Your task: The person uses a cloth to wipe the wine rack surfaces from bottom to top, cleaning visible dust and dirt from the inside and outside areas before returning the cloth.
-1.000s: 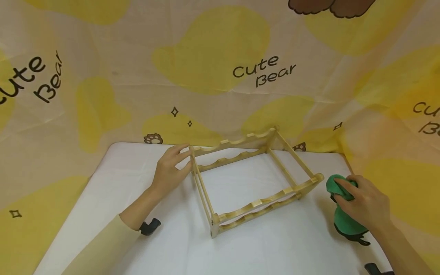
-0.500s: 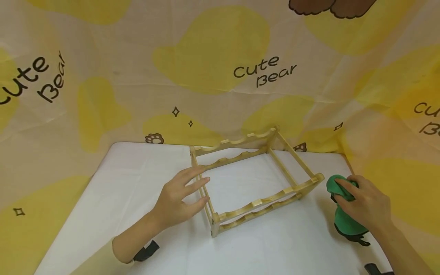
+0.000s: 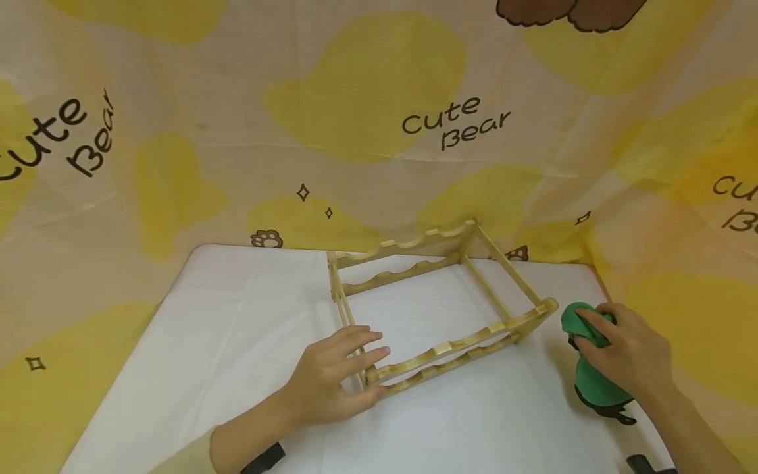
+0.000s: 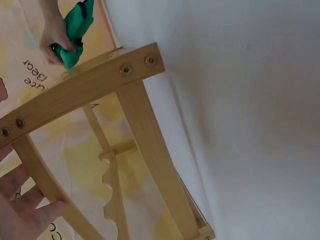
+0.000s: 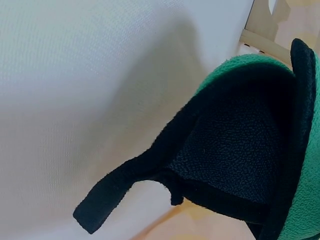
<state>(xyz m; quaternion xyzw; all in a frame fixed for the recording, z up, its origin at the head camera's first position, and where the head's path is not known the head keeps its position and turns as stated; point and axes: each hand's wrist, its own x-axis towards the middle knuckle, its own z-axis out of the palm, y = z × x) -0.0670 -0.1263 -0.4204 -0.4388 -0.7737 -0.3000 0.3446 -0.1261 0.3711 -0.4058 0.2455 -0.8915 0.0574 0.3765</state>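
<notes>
A pale wooden rack (image 3: 444, 347) with scalloped rails stands on the white table. My left hand (image 3: 331, 382) is at its near left corner, fingers extended and spread. In the left wrist view its fingertips (image 4: 56, 209) lie at one of the rack's bars, and round metal fasteners show on the end piece (image 4: 82, 90). Right of the rack, my right hand (image 3: 636, 355) grips a bunched green cloth (image 3: 598, 382) edged in black. The right wrist view shows the cloth's dark underside (image 5: 225, 155) and a black hanging loop (image 5: 112, 195) above the table.
The white tabletop (image 3: 249, 316) reaches back to a cream and yellow printed fabric (image 3: 367, 99), which also rises at both sides. A black piece (image 3: 265, 459) shows beside my left forearm, and another black piece (image 3: 645, 463) at the lower right edge.
My left hand has slid from the rack's far left corner along its left side to the near left corner. The right hand, green cloth and rack have barely moved.
</notes>
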